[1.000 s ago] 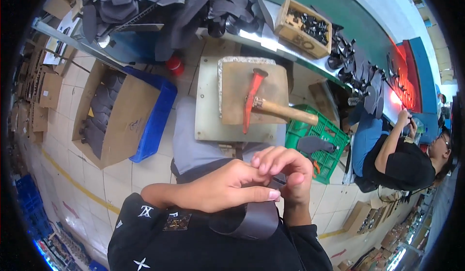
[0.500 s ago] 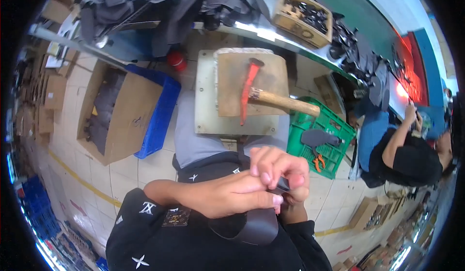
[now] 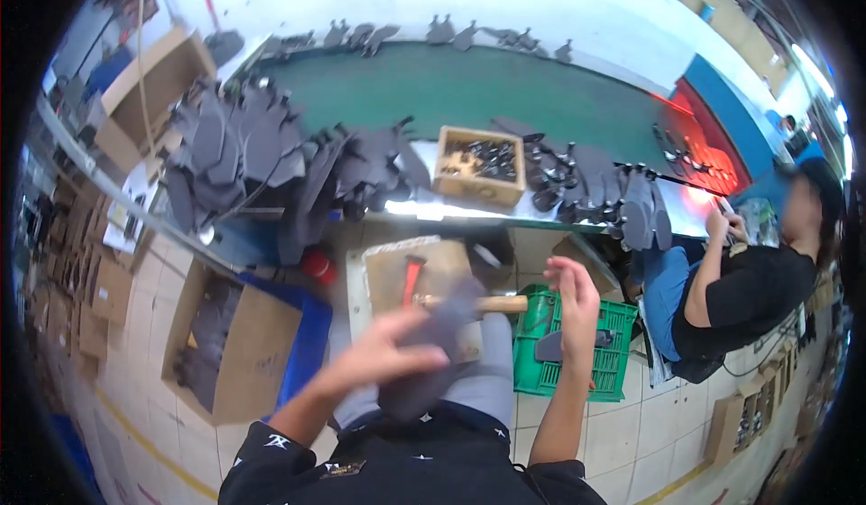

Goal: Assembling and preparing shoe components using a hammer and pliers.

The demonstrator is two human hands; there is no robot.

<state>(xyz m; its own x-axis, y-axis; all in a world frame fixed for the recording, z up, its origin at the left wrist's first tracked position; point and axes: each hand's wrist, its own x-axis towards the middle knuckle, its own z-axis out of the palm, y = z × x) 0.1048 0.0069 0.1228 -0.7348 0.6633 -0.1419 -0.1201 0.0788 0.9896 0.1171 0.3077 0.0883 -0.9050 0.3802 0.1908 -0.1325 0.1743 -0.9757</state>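
My left hand [image 3: 383,356] grips a dark grey sole-shaped piece [image 3: 424,370], smeared by motion, with the thumb lying across it. It is over my lap, in front of the work block. My right hand [image 3: 575,302] is raised above the green crate [image 3: 568,383], fingers stretched and nothing seen in them. A hammer [image 3: 502,305] with a red head and wooden handle lies on the brown board [image 3: 383,266] on the work block, partly hidden by the piece. In the crate, another grey sole-shaped piece [image 3: 548,346] lies beside my right forearm.
The green-topped bench [image 3: 388,85] crosses ahead, with piled grey pieces [image 3: 234,135] and a box of small dark parts [image 3: 478,191]. A carton [image 3: 257,352] of grey pieces stands left by a blue crate [image 3: 311,333]. A co-worker [image 3: 749,279] sits at right near a red glow.
The view has tilted up toward the bench. My hands, together before, have come apart: the left has the piece over my lap, the right has risen toward the crate.
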